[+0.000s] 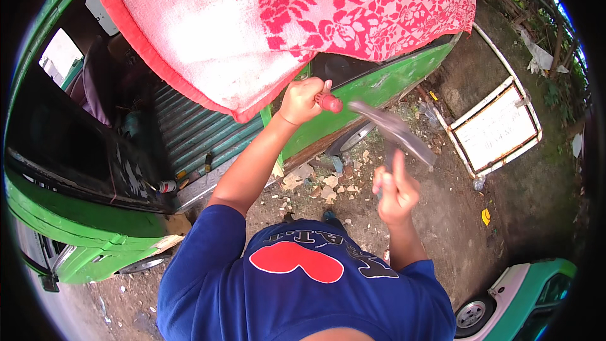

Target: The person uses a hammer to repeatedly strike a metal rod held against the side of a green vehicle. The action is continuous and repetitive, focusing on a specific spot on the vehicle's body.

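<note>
My left hand grips a red-handled tool at the green vehicle panel, just below the hanging edge of a red and white floral cloth; the tool's tip is hidden. My right hand holds a hammer upright, its motion-blurred metal head just right of and below the red handle's end, with a gap between them. Its fingers wrap the dark hammer shaft, with the index finger raised along it.
An open green vehicle interior with a ribbed floor and small tools lies left. A rusty white frame lies on the dirt ground at right, near plants. Rubble lies below the panel. A teal and white vehicle stands at lower right.
</note>
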`<act>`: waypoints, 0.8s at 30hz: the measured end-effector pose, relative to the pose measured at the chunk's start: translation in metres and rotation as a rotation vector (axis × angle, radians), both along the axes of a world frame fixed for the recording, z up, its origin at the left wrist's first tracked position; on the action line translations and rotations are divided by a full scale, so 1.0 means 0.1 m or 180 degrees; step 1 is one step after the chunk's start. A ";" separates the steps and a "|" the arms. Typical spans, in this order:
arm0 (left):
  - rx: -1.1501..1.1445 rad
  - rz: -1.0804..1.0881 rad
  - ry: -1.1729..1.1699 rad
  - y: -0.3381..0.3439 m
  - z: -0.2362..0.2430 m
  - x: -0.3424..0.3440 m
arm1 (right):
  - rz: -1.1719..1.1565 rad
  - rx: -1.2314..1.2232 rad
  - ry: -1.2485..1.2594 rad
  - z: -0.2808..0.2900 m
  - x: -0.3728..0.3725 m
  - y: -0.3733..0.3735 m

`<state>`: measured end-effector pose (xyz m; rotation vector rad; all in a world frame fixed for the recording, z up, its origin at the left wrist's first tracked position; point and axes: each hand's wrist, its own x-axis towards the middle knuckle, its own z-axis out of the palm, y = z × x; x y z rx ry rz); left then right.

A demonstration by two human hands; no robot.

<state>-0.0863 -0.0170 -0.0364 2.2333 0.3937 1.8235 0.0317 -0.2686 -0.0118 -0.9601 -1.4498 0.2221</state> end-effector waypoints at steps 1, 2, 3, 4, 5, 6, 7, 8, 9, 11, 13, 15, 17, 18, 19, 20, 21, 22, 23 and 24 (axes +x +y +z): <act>-0.0029 -0.0036 0.0011 0.00 0.00 0.02 | -0.0140 -0.0436 -0.0522 0.01 0.06 0.09; -0.0097 -0.0033 -0.0039 -0.05 -0.09 0.03 | -0.0276 -0.0876 -0.1041 0.00 0.11 0.12; -0.0118 0.0006 -0.0115 -0.07 -0.17 0.03 | -0.0278 -0.1168 -0.0888 0.03 0.12 0.06; -0.0079 0.0051 -0.0206 -0.06 -0.13 0.03 | -0.0194 -0.0673 -0.0523 0.01 0.10 0.03; 0.0022 -0.0050 -0.0174 -0.06 -0.09 0.03 | -0.0094 -0.0181 -0.0159 -0.01 0.07 0.00; 0.0090 -0.0088 -0.0100 -0.06 -0.14 0.03 | -0.0002 0.0182 0.0236 -0.05 0.03 -0.09; 0.0159 -0.0125 -0.0026 -0.05 -0.20 0.04 | 0.0086 0.0403 0.0191 -0.03 0.04 -0.10; 0.0227 -0.0159 0.0047 -0.04 -0.26 0.04 | 0.0076 0.0321 0.0161 -0.05 0.05 -0.15; 0.0347 -0.0352 0.0142 -0.11 -0.22 0.02 | 0.0056 0.0258 0.0128 -0.10 0.08 -0.20; 0.0585 -0.0393 0.0242 -0.15 -0.16 0.03 | 0.0070 0.0035 0.0137 -0.19 0.19 -0.23; 0.0687 -0.0454 0.0336 -0.22 -0.09 0.02 | -0.0016 -0.0172 0.0580 -0.32 0.21 -0.24; 0.0665 -0.0402 0.0438 -0.20 -0.06 0.03 | -0.0112 -0.0232 0.1133 -0.35 0.19 -0.22; 0.0602 -0.0347 0.0542 -0.20 -0.04 0.02 | -0.0117 -0.0329 0.1344 -0.41 0.20 -0.23; 0.0553 -0.0323 0.0567 -0.20 -0.03 0.02 | -0.0120 -0.0371 0.1456 -0.44 0.20 -0.23; 0.0503 -0.0300 0.0592 -0.19 -0.02 0.02 | -0.0154 -0.0448 0.1505 -0.45 0.21 -0.23; 0.0452 -0.0279 0.0616 -0.19 -0.02 0.01 | -0.0189 -0.0526 0.1553 -0.44 0.21 -0.23; 0.0449 -0.0247 0.0607 -0.19 -0.03 0.01 | -0.0223 -0.0610 0.1598 -0.45 0.21 -0.23; 0.0445 -0.0215 0.0597 -0.18 -0.04 0.00 | -0.0226 -0.0653 0.1630 -0.46 0.22 -0.23; 0.0440 -0.0184 0.0588 -0.17 -0.05 -0.01 | -0.0229 -0.0697 0.1662 -0.49 0.23 -0.23; 0.0451 -0.0171 0.0585 -0.17 -0.06 -0.02 | -0.0232 -0.0737 0.1689 -0.51 0.24 -0.23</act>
